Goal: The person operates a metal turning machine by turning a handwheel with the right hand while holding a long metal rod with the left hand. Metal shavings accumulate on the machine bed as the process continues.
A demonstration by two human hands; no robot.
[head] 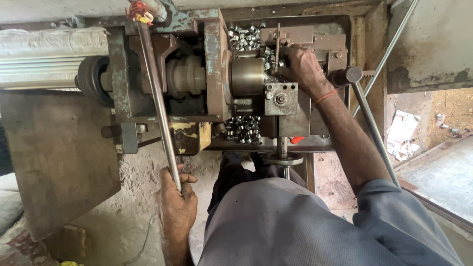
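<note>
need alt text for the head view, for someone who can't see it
Seen from above, a person's left hand grips a long steel lever on a worn lathe while the right hand works at its tool slide. Small metal rings lie heaped on the bed.

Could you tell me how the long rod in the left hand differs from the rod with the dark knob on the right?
The left hand grips the long rod at its lower end; no hand touches the knobbed rod. The long rod crosses over the machine toward red and yellow ties at its top; the knobbed rod slants away beside the right hand and ends in a dark knob. Both are bare grey metal.
</note>
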